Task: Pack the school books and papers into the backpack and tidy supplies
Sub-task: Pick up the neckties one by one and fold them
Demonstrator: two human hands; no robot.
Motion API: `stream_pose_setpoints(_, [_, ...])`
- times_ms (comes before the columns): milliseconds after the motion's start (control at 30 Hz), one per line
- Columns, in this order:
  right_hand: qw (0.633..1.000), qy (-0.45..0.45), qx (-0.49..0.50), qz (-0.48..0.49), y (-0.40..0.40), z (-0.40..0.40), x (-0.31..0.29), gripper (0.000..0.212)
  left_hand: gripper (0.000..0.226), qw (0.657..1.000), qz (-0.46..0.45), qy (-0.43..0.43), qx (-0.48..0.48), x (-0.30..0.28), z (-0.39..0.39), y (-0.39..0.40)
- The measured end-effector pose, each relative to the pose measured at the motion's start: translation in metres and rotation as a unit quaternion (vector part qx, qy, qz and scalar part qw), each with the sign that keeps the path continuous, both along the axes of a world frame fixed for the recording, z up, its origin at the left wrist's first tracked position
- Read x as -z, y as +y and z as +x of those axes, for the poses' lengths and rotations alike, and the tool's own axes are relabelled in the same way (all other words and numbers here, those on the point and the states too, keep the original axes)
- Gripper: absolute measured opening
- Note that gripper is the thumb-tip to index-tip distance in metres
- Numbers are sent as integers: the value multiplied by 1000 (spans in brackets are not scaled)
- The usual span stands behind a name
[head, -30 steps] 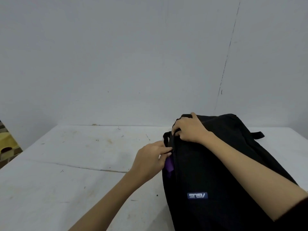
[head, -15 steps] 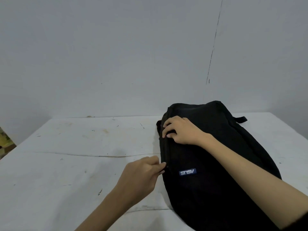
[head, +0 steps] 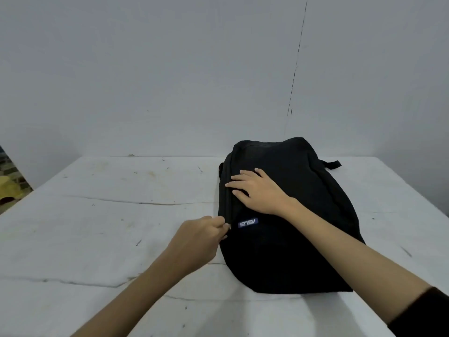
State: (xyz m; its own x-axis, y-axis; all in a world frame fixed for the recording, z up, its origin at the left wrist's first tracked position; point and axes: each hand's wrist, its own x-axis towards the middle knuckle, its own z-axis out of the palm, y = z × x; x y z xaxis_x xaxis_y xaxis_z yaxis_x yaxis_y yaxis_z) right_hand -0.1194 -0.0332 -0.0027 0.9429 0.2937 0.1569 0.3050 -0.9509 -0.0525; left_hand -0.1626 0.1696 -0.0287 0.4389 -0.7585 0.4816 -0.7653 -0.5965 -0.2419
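Observation:
A black backpack (head: pixel 298 215) with a small blue logo patch (head: pixel 247 223) lies flat on the white table (head: pixel 109 227), right of centre. My left hand (head: pixel 196 239) pinches the zipper pull at the bag's left edge, just left of the patch. My right hand (head: pixel 257 190) rests flat on the bag's upper front with its fingers spread toward the zipper line. No books or papers show; the bag's inside is hidden.
A grey wall (head: pixel 170 69) rises right behind the table's far edge. A strap end (head: pixel 331 164) sticks out at the bag's far right. Beyond the table's left edge is something yellow (head: pixel 9 188) on a patterned floor.
My left hand has drawn the zipper pull toward me along the bag's left edge, and the purple item seen in the gap is now covered. My right hand uncurled and lies flat.

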Motion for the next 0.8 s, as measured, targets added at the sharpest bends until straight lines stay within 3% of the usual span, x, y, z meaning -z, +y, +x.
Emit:
stream_pose_setpoints(133, [1000, -10, -14, 8, -12, -27, 6, 41, 22, 1000, -8, 3, -22, 4, -4, -15])
stream_pose_setpoints(200, [1000, -21, -21, 0, -21, -38, 12, 43, 12, 999, -7, 4, -38, 4, -11, -18])
stream_pose_setpoints(333, [998, -63, -21, -8, -33, -61, 31, 45, 17, 997, -9, 22, -72, 5, -31, -16])
stream_pose_setpoints(433, [998, -61, -30, 15, -37, -75, 35, 45, 19, 994, -63, 43, -76, 16, -43, -18])
stream_pose_setpoints(567, [993, -95, -12, 68, -52, -96, 31, 37, 48, 983, -152, 82, -57, 23, -53, -20])
stream_pose_setpoints(700, [971, -228, 17, 74, -86, -122, 26, 31, 70, 988, -63, 142, 14, 25, -55, -32])
stream_pose_setpoints(800, [974, -223, 36, 28, -122, -136, 24, 29, 60, 987, -24, 154, 27, 41, -42, -33])
